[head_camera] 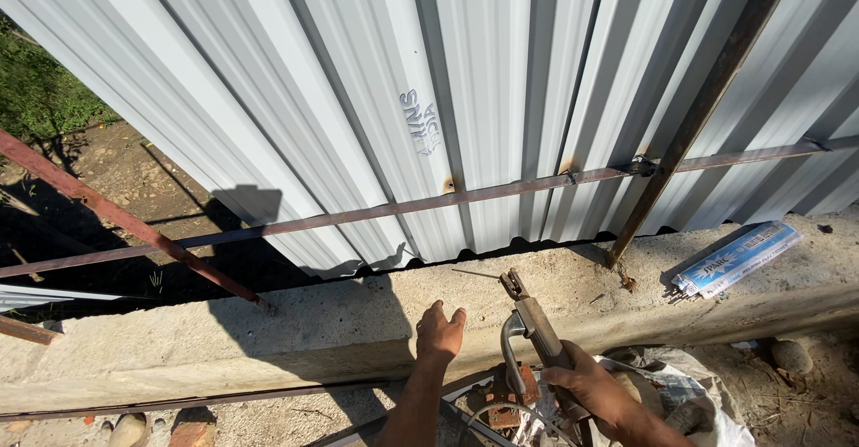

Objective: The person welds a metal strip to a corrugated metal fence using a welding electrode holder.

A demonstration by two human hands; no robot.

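- Biggest thing here is the white corrugated sheet-metal fence point(376, 98). It fills most of the view, standing along the far edge of the wall with its wavy bottom edge just above the concrete.
- Below that is the rough grey concrete wall top point(295, 331), running left to right like a bench, which is probably why stuff gets parked on it.
- A thin rusty horizontal steel rail point(403, 205) crosses the sheets, with scorched spots where it meets the ribs. Looks like the frame the sheeting hangs off.
- A dark slanted steel post point(698, 116) leans from top right down to the concrete, crossing the rail.
- Blue and white flat packet of welding rods point(738, 257) is lying on the wall at right, rod ends poking out, well apart from the hands.
- Metal welding electrode holder point(530, 317) has a thin rod pointing left from its tip, low over the concrete, just under the sheet edge.
- Right hand point(586, 384) is clamped around the holder's handle, cable dropping below.
- Left hand point(440, 331) rests flat on the concrete, fingers loosely together, holding nothing. Seems like bracing.
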